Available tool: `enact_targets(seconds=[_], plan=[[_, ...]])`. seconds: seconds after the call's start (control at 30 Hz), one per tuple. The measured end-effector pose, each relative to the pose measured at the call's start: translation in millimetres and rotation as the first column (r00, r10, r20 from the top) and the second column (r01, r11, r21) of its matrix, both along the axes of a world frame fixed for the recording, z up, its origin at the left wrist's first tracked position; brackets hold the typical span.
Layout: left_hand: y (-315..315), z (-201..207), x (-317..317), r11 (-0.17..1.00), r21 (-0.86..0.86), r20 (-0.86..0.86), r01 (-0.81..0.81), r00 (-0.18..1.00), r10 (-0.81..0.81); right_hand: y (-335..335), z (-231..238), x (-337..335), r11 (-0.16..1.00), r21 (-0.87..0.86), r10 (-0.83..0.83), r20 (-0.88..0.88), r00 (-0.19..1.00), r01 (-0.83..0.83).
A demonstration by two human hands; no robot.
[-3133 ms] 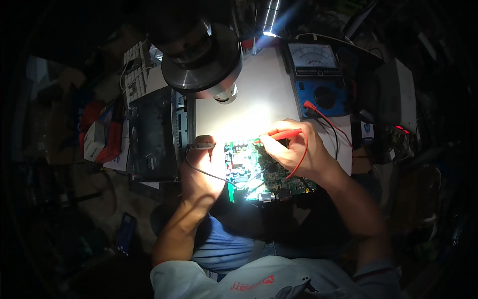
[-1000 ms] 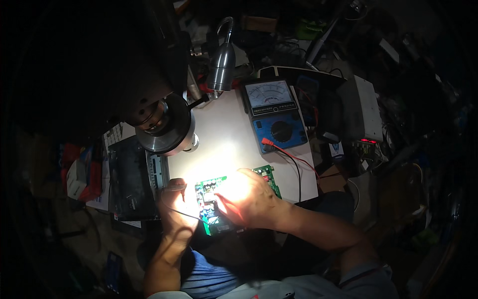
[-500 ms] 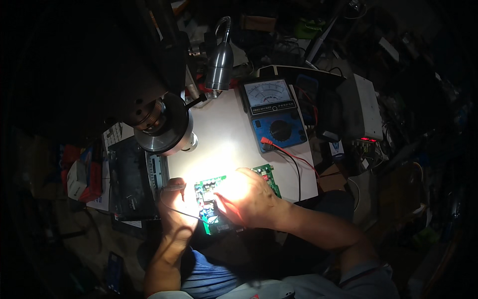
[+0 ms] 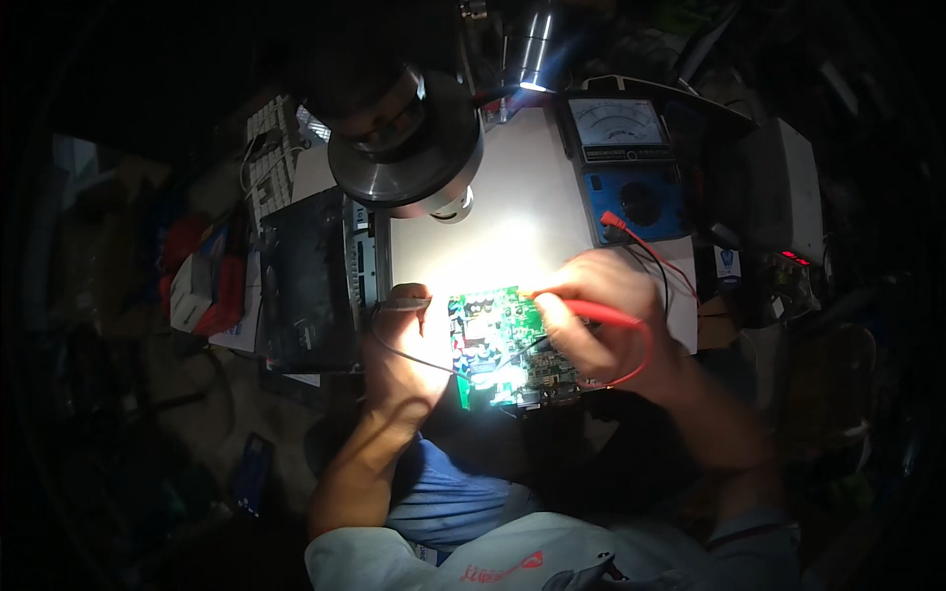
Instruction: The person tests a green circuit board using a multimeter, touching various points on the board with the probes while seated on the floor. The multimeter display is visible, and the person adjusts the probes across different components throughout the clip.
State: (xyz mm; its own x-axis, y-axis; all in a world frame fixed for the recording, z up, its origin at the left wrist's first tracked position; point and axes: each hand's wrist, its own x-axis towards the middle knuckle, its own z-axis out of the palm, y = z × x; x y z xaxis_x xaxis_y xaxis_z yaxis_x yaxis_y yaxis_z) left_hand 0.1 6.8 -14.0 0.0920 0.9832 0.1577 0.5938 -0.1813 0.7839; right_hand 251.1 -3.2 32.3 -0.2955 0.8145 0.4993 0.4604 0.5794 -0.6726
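Note:
A green circuit board [image 4: 478,392] crowded with small parts lies under bright light near the table's front edge. My left hand [image 4: 406,350] is closed at the board's left edge, with a dark, slim test probe [image 4: 406,303] between thumb and fingers. From it a thin black lead [image 4: 409,357] loops down across the board. My right hand [image 4: 631,305] pinches a red test probe [image 4: 603,314], its front end toward the board's upper right part; whether the tip touches is lost in glare. A red lead curls below that hand.
An analog multimeter [image 4: 636,187] with plugged-in leads lies at the back right. A microscope head [image 4: 409,158] overhangs the back left, near a lit lamp [image 4: 535,59]. A dark flat device [image 4: 307,281] stands left, a keyboard [image 4: 268,163] behind it, and a grey box [image 4: 783,187] right.
My right hand has drawn back to the right, uncovering more of the board and the red probe. My left hand keeps its place beside the board. The whole view has shifted.

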Motion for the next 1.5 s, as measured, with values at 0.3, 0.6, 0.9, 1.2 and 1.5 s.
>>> enact_targets(seconds=[0.3, 0.6, 0.9, 1.2, 1.5], plan=[[3, 9, 2, 0.996, -0.009, 0.086, 0.087, 0.993, -0.086, -3, 8, 20, 0.969, -0.188, -0.197, -0.179, 0.964, 0.163], [-8, 8, -8, 0.993, -0.001, 0.150, 0.116, 0.982, -0.115, -3, 9, 26, 0.970, -0.172, -0.208, -0.220, 0.953, 0.172], [-32, 40, -13, 0.840, 0.452, -0.091, 0.300, 0.952, -0.291, -22, 12, 30, 0.972, -0.010, -0.232, -0.204, 0.951, 0.235], [-76, 27, -40, 0.814, 0.456, -0.098, 0.360, 0.929, -0.356, -104, -21, 79, 0.960, 0.021, -0.278, 0.007, 0.961, 0.278], [-16, 26, -15, 0.999, -0.047, 0.412, 0.016, 0.911, 0.005, -86, 21, 45, 0.926, -0.316, -0.301, -0.295, 0.907, 0.205]])
